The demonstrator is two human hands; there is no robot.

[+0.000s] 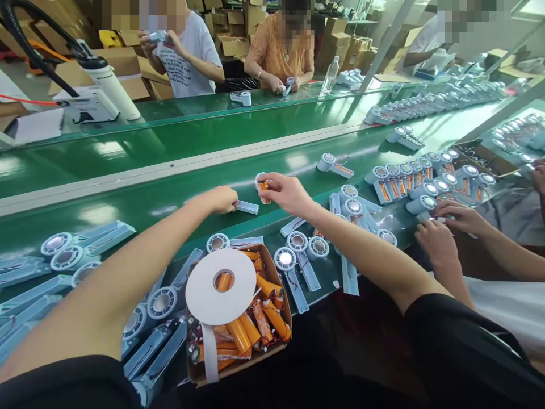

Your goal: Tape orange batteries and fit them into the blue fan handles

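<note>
Over the green belt, my left hand [222, 200] is closed on the near end of a narrow light-blue casing strip [247, 207], which points right. My right hand [288, 194] pinches a light-blue fan body with an orange battery cell [264, 193]; its fingers partly cover it. The two pieces are a short gap apart. Below my hands stands a carton [286, 318] filled with orange wrapped cells [240, 335]. A white tape roll [198, 289] lies on top of them, with a loose strip hanging over the front.
Light-blue fan bodies with round heads [162, 302] crowd the left, and more [297, 241] lie right of the carton. Rows of fans with orange cells [402, 176] stand farther right, beside a co-worker's hands [443, 230]. People work across the belt [179, 142] near a bottle [330, 75].
</note>
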